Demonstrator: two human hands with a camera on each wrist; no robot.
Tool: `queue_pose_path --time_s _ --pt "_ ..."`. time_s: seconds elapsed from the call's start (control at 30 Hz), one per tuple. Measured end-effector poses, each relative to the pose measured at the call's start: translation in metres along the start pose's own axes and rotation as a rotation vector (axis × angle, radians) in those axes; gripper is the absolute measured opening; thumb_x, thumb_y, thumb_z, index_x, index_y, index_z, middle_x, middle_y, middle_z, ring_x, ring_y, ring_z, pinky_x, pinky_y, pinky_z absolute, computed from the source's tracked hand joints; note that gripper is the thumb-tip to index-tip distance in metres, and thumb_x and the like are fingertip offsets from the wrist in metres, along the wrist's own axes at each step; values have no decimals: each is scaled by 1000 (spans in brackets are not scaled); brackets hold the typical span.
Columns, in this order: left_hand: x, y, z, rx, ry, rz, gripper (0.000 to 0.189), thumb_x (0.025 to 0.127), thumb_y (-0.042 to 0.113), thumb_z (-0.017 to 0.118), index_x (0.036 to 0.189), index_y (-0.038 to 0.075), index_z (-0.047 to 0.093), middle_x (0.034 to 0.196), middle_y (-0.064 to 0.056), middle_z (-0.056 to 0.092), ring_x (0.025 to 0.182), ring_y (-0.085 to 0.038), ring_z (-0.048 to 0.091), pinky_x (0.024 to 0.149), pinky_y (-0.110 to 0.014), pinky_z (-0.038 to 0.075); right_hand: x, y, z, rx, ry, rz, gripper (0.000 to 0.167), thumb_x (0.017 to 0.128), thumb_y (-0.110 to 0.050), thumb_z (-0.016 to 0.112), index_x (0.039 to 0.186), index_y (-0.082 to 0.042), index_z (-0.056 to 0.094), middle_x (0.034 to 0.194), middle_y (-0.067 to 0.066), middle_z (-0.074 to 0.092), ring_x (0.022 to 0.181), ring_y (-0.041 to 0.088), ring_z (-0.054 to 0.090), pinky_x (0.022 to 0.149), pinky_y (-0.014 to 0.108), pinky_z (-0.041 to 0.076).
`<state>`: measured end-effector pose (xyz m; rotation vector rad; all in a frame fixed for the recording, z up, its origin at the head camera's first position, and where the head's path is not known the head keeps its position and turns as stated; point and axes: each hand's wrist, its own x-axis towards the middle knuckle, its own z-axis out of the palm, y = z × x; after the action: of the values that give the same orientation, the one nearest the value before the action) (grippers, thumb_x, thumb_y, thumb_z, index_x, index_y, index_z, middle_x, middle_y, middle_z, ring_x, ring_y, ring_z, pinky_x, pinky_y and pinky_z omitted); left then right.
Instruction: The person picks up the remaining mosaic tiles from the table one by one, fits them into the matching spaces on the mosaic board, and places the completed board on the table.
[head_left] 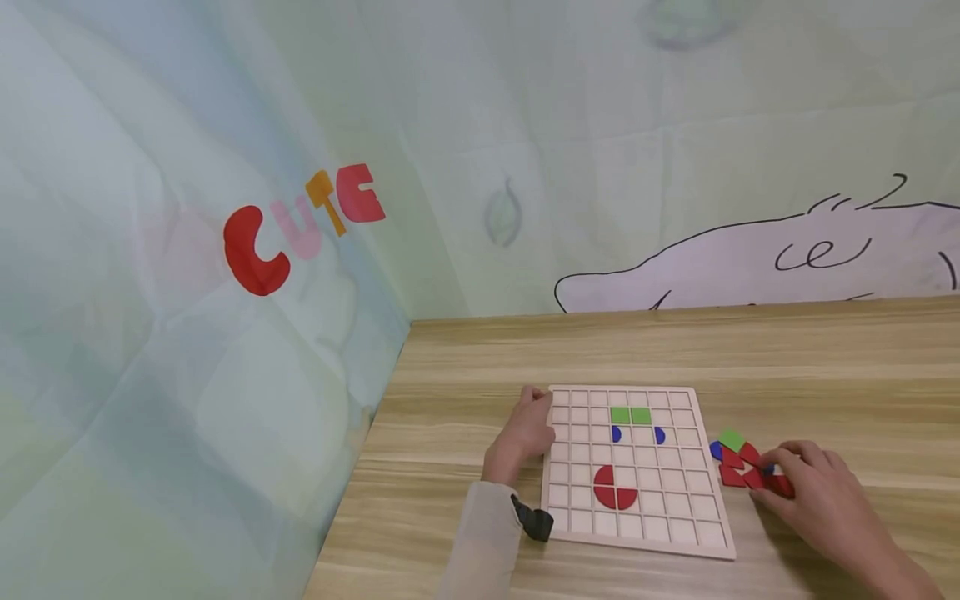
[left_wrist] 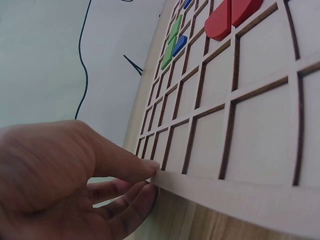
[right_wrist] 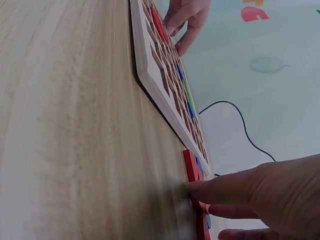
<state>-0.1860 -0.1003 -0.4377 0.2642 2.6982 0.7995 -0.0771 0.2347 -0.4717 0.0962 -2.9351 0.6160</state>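
A pale wooden grid board lies on the table. Two green squares, two blue half-rounds and three red quarter-rounds sit in its cells. My left hand holds the board's left edge, with the thumb on the rim and the other fingers lower at its side. Right of the board is a loose pile of red pieces, with a green square and blue bits among them. My right hand reaches into this pile, thumb and forefinger apart around several pieces, the thumb touching a red one.
The wood-grain table ends at a pale printed cloth backdrop behind and on the left. Coloured letters show on the left cloth. A black band is on the left wrist.
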Motion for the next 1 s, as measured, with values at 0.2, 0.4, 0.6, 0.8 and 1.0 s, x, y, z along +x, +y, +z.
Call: queue_pose_path --time_s 0.2,0.4,0.6,0.8,1.0 --pt "0 0 1 8 5 -5 64 87 -8 49 148 0 31 145 -13 29 119 -22 41 96 -35 40 -1 1 0 -10 11 -29 37 66 -21 85 94 -4 69 109 29 53 96 46 45 80 59 37" --pt "0 1 0 7 7 -6 64 87 -8 49 148 1 31 144 -13 30 119 -22 40 97 -35 39 -3 2 0 -13 52 -73 37 64 -22 85 96 -8 71 106 24 55 93 42 46 77 55 38" --pt "0 0 1 8 2 2 64 87 -8 48 148 0 31 145 -13 29 120 -22 40 98 -36 39 -3 3 0 -4 36 -67 38 66 -22 84 99 -9 72 105 23 55 92 39 45 77 53 36" --pt "2 -3 2 10 1 6 64 87 -8 48 148 0 31 145 -13 30 120 -22 41 97 -36 40 -2 4 1 4 25 -62 36 66 -22 84 97 -9 72 104 22 55 93 39 44 76 52 36" --pt "2 -3 2 3 -1 8 63 87 -8 47 148 0 31 144 -13 29 118 -22 41 95 -35 40 -1 5 2 28 18 -60 32 67 -21 84 95 -11 71 106 22 54 94 40 43 76 54 37"
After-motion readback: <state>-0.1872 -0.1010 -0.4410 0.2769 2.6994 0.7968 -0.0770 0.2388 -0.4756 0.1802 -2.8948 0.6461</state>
